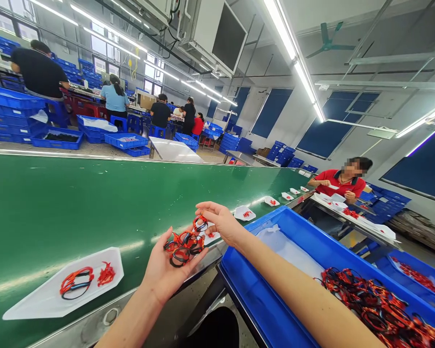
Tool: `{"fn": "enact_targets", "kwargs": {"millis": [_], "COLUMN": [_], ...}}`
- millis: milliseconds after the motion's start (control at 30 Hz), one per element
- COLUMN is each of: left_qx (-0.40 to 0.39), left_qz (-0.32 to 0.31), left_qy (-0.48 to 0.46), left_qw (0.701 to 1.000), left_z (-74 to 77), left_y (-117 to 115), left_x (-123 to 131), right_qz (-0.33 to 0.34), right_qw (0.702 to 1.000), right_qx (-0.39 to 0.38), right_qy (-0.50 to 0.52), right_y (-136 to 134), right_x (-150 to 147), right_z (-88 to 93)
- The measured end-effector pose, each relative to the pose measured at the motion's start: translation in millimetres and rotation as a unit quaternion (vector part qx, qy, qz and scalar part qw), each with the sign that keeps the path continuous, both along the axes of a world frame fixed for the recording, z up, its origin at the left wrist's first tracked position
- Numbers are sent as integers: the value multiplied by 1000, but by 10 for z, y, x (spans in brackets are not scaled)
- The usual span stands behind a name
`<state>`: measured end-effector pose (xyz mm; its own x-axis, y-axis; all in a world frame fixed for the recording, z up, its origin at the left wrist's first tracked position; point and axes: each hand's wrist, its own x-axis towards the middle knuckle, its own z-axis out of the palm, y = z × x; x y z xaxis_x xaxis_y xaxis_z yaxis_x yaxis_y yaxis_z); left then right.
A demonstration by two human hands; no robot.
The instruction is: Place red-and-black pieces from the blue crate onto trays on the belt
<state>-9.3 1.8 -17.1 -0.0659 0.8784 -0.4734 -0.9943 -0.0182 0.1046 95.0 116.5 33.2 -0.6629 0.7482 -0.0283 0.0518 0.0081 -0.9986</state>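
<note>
Cord loops (pixel 184 244), red and black and tangled together, sit in a small bunch on the left hand (pixel 166 275), which is open with its palm turned up beneath them. The right hand (pixel 221 222) is held palm down with its fingers (pixel 206 208) spread narrowly at the top of the bunch, touching it or nearly so; from the head view, I cannot tell whether they grip a loop. Both hands are above the near edge of a green conveyor belt (pixel 58 203). On the belt, a white plastic tray (pixel 39 295) carries a similar loop and a red scrap. To the right, a blue plastic crate (pixel 253 309) holds a heap of similar loops (pixel 377 304) beside a white liner (pixel 286 251). Farther along, a co-worker in a red shirt (pixel 342 181) works beside more white trays (pixel 271 201). No brand or legible writing shows
</note>
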Motion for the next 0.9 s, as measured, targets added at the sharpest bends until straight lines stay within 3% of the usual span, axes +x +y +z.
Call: {"fn": "enact_targets", "kwargs": {"millis": [333, 433, 533, 600, 700, 833, 900], "left_qx": [-26, -18, -26, -30, -48, -39, -23], "left_qz": [1, 8, 17, 19, 26, 20, 14], "left_qy": [39, 51, 58, 62, 72, 77, 75], "left_qw": [999, 998, 998, 997, 996, 996, 997], "left_z": [1, -10, 2, 12, 13, 1, 1], "left_y": [-196, -313, -386, -401, -393, -375, -368], "left_x": [-66, -118, -165, -182, -184, -153, -134], "right_qz": [-34, -9, 37, 30, 26, 175, 210], "right_qw": [997, 986, 929, 890, 872, 809, 789], "right_qx": [59, 137, 304, 393, 454, 539, 556], "right_qy": [-25, -93, -206, -229, -179, -157, -158], "right_y": [37, 33, -5, -60, -191, -386, -434], "right_x": [-31, -42, -39, -24, 1, -19, -59], "right_z": [-71, -140, -200, -190, -102, -11, -19]}}
